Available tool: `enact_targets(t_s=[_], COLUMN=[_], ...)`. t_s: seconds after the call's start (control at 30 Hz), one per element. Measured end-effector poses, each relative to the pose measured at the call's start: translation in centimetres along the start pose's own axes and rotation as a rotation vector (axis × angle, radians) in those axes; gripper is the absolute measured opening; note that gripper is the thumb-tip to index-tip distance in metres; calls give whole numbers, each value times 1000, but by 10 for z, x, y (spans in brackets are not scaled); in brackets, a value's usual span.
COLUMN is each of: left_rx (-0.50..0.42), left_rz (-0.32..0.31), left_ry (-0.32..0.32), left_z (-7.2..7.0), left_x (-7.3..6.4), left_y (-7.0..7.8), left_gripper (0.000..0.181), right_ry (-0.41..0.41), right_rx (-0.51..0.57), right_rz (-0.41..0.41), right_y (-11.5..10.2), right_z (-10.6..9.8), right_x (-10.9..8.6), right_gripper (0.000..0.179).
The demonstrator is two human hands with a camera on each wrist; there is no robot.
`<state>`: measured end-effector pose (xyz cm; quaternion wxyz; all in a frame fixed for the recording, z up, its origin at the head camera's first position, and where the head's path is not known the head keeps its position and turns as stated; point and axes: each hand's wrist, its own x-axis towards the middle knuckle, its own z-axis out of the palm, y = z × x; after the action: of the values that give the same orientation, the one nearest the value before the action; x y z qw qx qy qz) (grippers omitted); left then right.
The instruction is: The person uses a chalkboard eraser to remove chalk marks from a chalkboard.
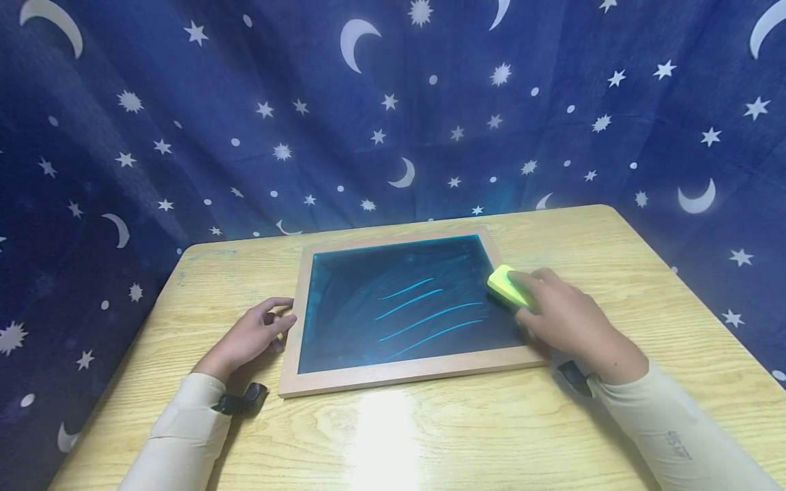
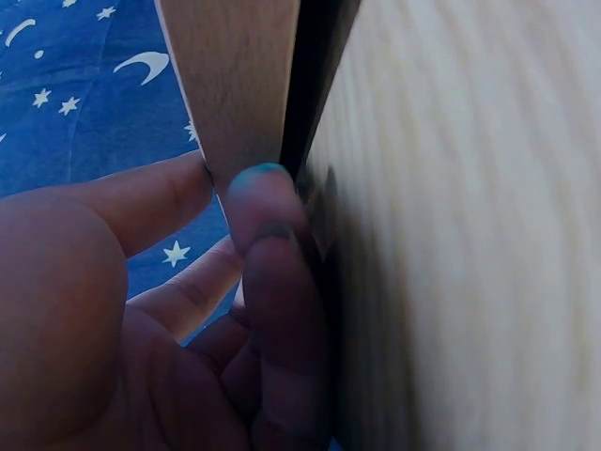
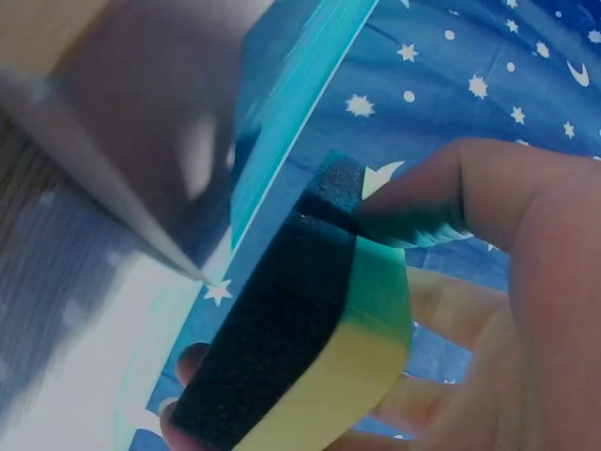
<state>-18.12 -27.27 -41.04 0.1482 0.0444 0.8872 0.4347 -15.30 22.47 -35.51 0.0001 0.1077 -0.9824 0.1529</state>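
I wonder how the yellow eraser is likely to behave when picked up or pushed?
The eraser seems light, since the right hand alone holds it. Its flat dark face and blocky shape suggest sliding rather than rolling. That face looks spongy, so it may give slightly when pressed.

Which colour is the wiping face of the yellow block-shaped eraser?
The wiping face is black; right wrist view shows it best.

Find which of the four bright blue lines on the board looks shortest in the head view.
The uppermost line, farthest from the near edge of the board; the other three, below it, each stretch longer.
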Motion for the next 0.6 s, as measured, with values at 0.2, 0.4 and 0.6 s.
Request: enact_targets(t_s=[0.2, 0.4, 0.6], left_rx=[6, 17, 31], left_rz=[-8, -13, -9], left_ry=[2, 8, 11], left_z=[1, 1, 0], left_x=[0, -1, 0], left_y=[0, 1, 0], left_gripper=[60, 61, 61], right_ry=[-33, -53, -65], right_rx=[-28, -64, -83], right_rz=[-20, -55, -83], right_y=[-7, -13, -17], right_z=[0, 0, -1], right_x=[-4, -10, -14], right_gripper=[63, 61, 59])
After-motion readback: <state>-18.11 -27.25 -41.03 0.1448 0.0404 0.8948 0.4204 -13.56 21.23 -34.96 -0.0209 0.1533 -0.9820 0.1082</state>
